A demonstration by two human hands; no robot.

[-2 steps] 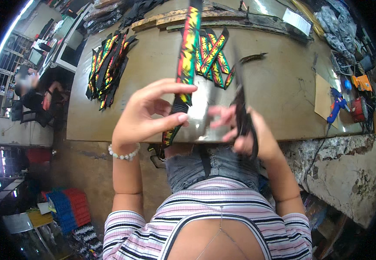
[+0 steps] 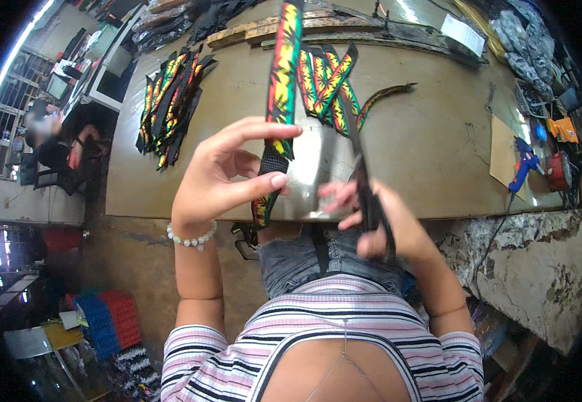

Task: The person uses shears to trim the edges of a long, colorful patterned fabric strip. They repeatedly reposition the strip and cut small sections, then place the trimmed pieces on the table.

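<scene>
A red, yellow and green patterned strap (image 2: 283,74) is being pinched by the left hand (image 2: 227,177), clamped on it at bench (image 2: 438,154) centre. Black scissors (image 2: 366,181) are being gripped shut-fisted by the right hand (image 2: 378,221) at three o'clock. Trimming appears under way; blades would need aligning next.

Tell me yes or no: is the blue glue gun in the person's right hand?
No. The right hand grips a black strap, while the blue glue gun lies on the table to the right.
</scene>
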